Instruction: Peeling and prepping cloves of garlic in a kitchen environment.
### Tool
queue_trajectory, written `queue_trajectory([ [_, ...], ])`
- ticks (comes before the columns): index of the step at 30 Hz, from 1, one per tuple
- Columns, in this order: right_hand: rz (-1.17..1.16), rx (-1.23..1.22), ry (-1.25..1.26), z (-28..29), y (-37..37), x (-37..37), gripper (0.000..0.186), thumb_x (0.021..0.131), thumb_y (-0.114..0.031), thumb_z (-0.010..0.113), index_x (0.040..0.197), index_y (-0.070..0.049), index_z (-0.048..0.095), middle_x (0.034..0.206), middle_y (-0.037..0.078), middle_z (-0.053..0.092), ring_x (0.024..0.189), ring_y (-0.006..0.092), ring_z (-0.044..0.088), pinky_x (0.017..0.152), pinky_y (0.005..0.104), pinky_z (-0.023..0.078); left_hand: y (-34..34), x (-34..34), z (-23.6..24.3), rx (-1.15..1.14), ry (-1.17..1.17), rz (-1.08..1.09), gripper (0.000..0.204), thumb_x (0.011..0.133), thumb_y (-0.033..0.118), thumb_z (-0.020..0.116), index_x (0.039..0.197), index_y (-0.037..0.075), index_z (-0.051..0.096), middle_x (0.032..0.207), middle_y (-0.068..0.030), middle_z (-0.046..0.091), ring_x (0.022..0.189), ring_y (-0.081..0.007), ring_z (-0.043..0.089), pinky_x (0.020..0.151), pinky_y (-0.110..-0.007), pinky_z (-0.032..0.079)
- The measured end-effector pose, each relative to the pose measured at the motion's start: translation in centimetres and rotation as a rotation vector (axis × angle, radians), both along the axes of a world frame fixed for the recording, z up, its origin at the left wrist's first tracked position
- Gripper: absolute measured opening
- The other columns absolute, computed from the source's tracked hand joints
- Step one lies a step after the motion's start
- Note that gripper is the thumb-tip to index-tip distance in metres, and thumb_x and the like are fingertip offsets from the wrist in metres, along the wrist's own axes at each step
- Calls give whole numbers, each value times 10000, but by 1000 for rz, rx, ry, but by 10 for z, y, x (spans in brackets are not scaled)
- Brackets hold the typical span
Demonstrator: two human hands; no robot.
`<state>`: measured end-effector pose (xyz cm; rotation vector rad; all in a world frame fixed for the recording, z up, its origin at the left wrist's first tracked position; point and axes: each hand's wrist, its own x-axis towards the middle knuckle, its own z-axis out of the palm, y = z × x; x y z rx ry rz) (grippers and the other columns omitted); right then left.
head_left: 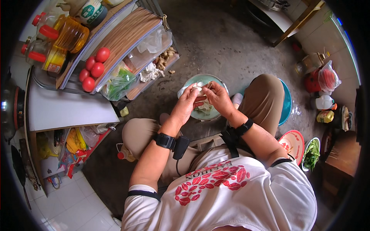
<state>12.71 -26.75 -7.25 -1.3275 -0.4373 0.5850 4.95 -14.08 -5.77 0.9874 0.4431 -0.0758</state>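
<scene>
My left hand [185,101] and my right hand [219,99] meet over a pale round basin [200,76] on the floor between my knees. Both have their fingertips closed on a small white piece [199,87], perhaps garlic, too small to name surely. Pale scraps and some greenish bits [204,108] lie in the basin beneath my fingers, partly hidden by my hands.
A rack [115,29] with red tomatoes [97,69], bagged greens [117,84] and oil bottles [73,34] stands left, above a white shelf [69,107]. Right are a blue tub [285,107], a red-rimmed dish [289,142], greens in a bowl [310,154] and several containers [323,103].
</scene>
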Motion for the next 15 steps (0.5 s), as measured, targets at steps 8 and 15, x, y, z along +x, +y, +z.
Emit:
queue_trajectory([
  [8,45,-93,185,4,-8,13,161,886,-154,561,906,4,541,700,-21,542,661,38,483,561,188,396,5,-1,-5,338,34,62,373,914,352,483,1123,45,516,937,-39,586,760,-125,597,623,-233,479],
  [15,243,-229,-191,20,-9,8,326,815,-140,646,1100,-18,544,651,-16,474,575,56,389,499,233,342,1,-3,6,499,79,-42,352,909,382,488,1046,65,554,851,1,576,647,-82,530,576,-218,418],
])
